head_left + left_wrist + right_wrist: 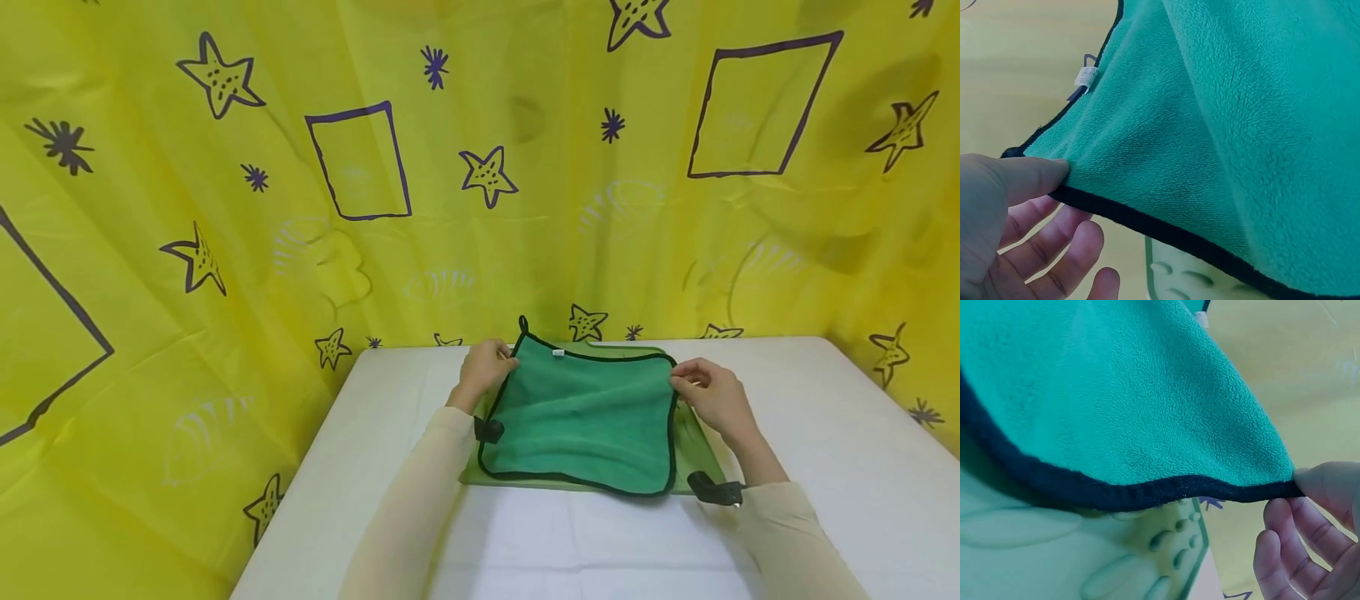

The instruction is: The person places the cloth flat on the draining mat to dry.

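Note:
A green towel (585, 417) with a black edge, a small white tag (558, 353) and a hanging loop (523, 323) is spread between both hands. At its far left corner my left hand (486, 367) pinches the border between thumb and fingers; the left wrist view shows this hand (1029, 219) gripping close to the tag. My right hand (716, 396) pinches the far right corner, and in the right wrist view the thumb and a finger of that hand (1319, 525) hold the black edge. Beneath the towel lies a light green mat (697, 446) with raised leaf-like shapes, mostly covered.
The mat rests on a white table (525, 542). Behind and to the left hangs a yellow curtain (480, 267) printed with stars and frames, meeting the table's far edge. Black wrist cameras (716, 489) sit on both wrists.

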`<state>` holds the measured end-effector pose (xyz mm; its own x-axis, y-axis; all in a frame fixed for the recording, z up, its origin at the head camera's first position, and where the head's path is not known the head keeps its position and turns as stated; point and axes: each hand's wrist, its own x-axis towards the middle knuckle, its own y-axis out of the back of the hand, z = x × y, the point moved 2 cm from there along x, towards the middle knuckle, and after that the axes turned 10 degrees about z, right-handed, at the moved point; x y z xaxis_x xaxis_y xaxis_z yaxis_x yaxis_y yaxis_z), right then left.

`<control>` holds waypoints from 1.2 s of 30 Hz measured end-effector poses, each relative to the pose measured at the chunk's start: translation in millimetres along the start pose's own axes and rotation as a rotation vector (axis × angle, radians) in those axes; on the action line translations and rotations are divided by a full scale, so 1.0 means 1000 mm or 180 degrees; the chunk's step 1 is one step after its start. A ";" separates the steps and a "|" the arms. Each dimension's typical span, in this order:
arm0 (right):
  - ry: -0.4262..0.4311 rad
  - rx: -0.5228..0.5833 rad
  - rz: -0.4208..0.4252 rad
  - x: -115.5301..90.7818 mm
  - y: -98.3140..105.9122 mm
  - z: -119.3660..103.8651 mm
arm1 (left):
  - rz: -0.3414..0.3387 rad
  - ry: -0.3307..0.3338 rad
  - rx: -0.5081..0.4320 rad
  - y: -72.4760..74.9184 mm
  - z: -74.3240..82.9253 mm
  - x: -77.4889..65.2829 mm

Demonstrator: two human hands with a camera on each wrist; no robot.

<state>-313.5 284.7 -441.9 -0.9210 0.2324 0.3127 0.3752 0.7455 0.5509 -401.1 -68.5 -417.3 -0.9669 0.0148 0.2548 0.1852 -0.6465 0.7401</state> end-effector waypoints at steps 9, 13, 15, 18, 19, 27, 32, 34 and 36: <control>0.0019 -0.0104 -0.0550 -0.002 -0.010 0.005 | 0.0040 0.0123 0.0054 -0.007 -0.014 -0.005; 0.0026 -0.0111 -0.0785 -0.002 -0.014 0.009 | 0.0025 0.0186 0.0048 -0.010 -0.020 -0.008; 0.0020 -0.0121 -0.0851 -0.002 -0.016 0.010 | 0.0024 0.0219 0.0064 -0.011 -0.024 -0.009; 0.0033 -0.0102 -0.0892 -0.002 -0.018 0.013 | 0.0017 0.0260 0.0095 -0.013 -0.030 -0.011; 0.0047 -0.0085 -0.0904 -0.003 -0.019 0.013 | 0.0011 0.0265 0.0101 -0.013 -0.032 -0.011; 0.0042 0.0067 -0.0912 -0.005 -0.016 0.015 | 0.0038 0.0321 0.0064 -0.018 -0.040 -0.012; -0.0099 0.0244 -0.0743 -0.003 -0.014 0.008 | 0.0200 0.0298 0.0044 -0.016 -0.042 -0.010; -0.0116 0.0316 -0.0634 -0.003 -0.014 0.005 | 0.0285 0.0267 -0.0021 -0.013 -0.043 -0.010; -0.0111 0.0359 -0.0543 -0.004 -0.015 0.002 | 0.0367 0.0231 -0.0117 -0.011 -0.044 -0.010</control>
<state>-316.1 273.5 -452.5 -0.9740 0.1166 0.1942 0.2010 0.8406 0.5029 -400.8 -94.9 -455.5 -0.9499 -0.1156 0.2903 0.2906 -0.6683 0.6848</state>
